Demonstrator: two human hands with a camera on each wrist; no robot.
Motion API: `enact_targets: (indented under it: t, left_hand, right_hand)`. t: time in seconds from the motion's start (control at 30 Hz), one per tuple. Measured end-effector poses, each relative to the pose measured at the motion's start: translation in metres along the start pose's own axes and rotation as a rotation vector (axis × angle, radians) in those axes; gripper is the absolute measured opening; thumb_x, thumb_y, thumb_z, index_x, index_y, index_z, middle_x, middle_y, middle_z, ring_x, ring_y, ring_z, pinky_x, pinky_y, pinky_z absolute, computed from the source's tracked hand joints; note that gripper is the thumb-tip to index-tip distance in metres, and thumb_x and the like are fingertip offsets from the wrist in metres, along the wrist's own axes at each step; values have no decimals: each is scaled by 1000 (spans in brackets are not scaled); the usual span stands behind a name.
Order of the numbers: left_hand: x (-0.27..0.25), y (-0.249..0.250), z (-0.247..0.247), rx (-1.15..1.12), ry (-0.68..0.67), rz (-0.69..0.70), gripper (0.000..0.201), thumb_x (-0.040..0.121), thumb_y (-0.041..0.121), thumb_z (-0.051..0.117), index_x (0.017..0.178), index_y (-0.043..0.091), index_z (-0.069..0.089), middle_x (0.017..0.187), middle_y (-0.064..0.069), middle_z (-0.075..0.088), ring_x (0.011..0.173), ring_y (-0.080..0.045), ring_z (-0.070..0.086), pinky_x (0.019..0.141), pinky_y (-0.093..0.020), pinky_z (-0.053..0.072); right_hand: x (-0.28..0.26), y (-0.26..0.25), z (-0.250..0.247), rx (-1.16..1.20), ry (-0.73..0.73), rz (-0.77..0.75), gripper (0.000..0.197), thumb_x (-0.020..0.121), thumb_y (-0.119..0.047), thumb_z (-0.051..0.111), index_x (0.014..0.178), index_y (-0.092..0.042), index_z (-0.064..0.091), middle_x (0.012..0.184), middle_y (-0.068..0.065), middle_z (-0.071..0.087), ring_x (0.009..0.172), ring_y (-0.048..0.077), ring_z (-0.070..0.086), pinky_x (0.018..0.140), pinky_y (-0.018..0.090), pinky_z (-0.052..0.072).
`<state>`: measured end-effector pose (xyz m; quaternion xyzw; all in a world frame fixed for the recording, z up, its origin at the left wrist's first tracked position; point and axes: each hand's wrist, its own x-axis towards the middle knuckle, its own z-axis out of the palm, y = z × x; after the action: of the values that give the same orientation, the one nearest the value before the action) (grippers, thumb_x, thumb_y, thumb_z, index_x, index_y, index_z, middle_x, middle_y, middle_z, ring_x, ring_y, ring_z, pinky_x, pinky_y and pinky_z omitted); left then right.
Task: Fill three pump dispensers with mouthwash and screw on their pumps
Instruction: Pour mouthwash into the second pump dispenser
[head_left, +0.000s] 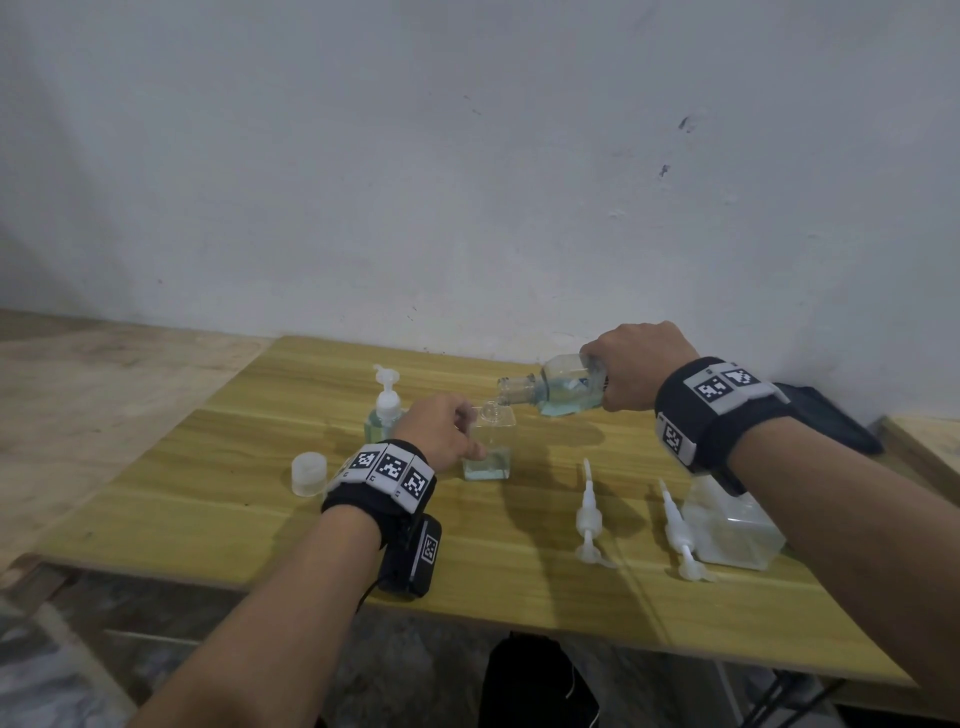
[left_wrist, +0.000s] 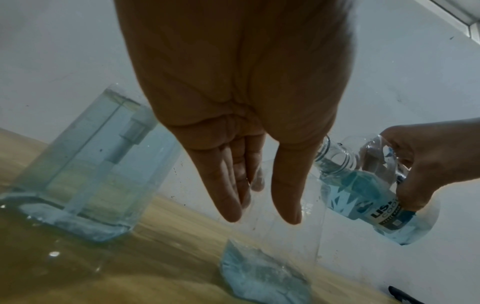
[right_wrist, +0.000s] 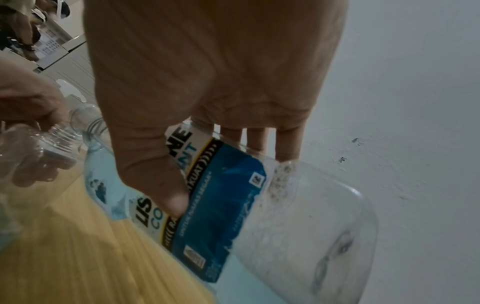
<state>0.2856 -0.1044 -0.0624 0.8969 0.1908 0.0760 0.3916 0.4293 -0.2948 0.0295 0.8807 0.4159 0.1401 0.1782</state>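
**One bottle done, one filling, one to go**

The right hand (head_left: 636, 364) has its grip wrapped round the mouthwash (head_left: 566, 387), thumb on the label and fingers behind. The mouthwash is tipped on its side, its open neck just above the mouth of the middle bottle (head_left: 491, 447). The left hand (head_left: 441, 431) holds that middle bottle, with thumb and fingers pressed on its sides so it stays put on the counter (head_left: 208, 509).

The middle bottle has only a little blue at the bottom, so I think this pour has a good way to go.

Just left of the middle bottle, behind the left hand, stands the done bottle (head_left: 384, 415). It has blue inside and its pump is on top, so that one looks finished.

To the right of the middle bottle and nearer to me sits the last bottle (head_left: 737, 530), partly hidden by the right arm. I cannot tell how much is in it. Two loose pumps (head_left: 589, 514) lie on the counter between it and the middle bottle. Both must be screwed on later.

A cap (head_left: 309, 473) sits well left of the middle bottle.

So about a third of the job looks done.
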Motion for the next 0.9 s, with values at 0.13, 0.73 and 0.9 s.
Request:
enact_targets:
  t: [0.13, 0.73, 0.9]
  left_hand:
    - [0, 0, 0, -5, 1, -6, 36, 69, 17, 85, 96, 18, 61, 97, 1, 65, 90, -20, 65, 89, -43, 54]
    - [-1, 2, 0, -20, -11, -1, 40, 73, 16, 82, 106, 14, 61, 96, 3, 63, 90, -19, 64, 85, -34, 53]
    - [0, 1, 1, 8, -3, -2, 37, 72, 19, 83, 102, 14, 62, 96, 3, 63, 91, -18, 62, 84, -33, 52]
  right_hand:
    - [1, 0, 0, -5, 4, 0, 18, 75, -28, 64, 92, -29, 61, 76, -5, 60, 71, 20, 60, 56, 26, 35]
    - [3, 1, 0, -28, 13, -7, 16, 76, -29, 63, 92, -29, 60, 76, -6, 60, 69, 19, 58, 51, 23, 28]
    - [3, 1, 0, -25, 12, -7, 16, 75, -28, 62, 91, -29, 60, 77, -5, 61, 70, 20, 60, 51, 23, 28]
